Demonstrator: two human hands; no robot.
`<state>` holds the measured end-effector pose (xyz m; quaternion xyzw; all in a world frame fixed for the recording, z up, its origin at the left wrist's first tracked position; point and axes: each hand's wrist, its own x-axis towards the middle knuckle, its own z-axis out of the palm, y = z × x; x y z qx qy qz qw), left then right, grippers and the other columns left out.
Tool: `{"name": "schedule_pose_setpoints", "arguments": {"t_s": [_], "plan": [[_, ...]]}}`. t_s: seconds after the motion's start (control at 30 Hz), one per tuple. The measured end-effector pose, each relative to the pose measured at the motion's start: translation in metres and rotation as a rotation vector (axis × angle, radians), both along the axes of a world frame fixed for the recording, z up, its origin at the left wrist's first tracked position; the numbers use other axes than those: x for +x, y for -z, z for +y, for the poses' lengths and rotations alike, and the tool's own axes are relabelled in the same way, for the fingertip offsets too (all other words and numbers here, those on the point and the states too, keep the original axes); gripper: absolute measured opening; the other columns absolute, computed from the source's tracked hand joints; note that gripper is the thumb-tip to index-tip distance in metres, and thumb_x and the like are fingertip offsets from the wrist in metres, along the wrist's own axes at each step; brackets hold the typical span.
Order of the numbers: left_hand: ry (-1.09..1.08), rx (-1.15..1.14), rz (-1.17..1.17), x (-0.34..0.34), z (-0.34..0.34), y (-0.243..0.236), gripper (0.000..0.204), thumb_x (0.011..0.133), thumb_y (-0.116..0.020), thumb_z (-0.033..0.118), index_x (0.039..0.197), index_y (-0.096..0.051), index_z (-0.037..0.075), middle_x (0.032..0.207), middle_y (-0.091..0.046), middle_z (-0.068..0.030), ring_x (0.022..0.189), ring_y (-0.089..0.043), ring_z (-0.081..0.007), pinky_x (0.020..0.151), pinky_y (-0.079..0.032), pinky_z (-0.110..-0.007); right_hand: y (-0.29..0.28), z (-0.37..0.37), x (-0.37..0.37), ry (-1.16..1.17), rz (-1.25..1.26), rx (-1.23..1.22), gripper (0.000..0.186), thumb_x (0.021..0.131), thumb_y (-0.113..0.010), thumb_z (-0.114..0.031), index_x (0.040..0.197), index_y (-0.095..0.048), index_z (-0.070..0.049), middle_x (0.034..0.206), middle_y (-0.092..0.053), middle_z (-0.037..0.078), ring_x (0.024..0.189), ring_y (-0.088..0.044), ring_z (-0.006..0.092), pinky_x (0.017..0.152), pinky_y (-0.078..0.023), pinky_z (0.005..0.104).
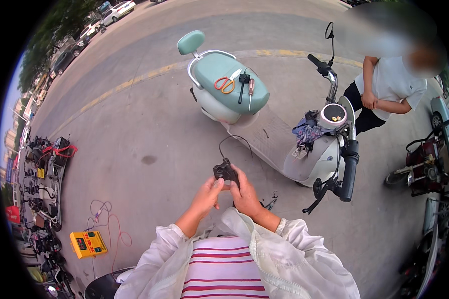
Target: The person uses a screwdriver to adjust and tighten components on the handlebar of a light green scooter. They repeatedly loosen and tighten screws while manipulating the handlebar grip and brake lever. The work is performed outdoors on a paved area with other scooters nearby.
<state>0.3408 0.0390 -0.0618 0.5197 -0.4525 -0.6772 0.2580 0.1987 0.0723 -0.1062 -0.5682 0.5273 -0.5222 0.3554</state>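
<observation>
as i watch remotely, fingers of the left hand (204,195) and right hand (244,193) grip a black part (225,171) above the pavement (159,132); i judge a loosened pinch could drop it, or its looped cable (233,136) could snag.

A thin whitish jacket (152,259) (cuffs (178,231) gathered) hangs open over a white, red-striped top (222,270).
</observation>
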Motion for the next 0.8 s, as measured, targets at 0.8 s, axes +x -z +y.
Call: {"name": "schedule_pose_setpoints", "arguments": {"t_s": [0.8], "plan": [[0.343, -0.8, -0.992, -0.085, -0.57, 0.042, 0.039, 0.085, -0.061, 0.044, 0.084, -0.058, 0.004, 0.075, -0.065, -0.0145, 0.073, -0.063, -0.0359, 0.063, -0.047, -0.045, 0.118, -0.442, -0.149, 0.662, 0.473, 0.672, 0.037, 0.078, -0.069, -0.022, 0.105, -0.056, 0.0, 0.104, -0.058, 0.022, 0.098, -0.058, 0.037, 0.083, -0.047, 0.0433]]}}
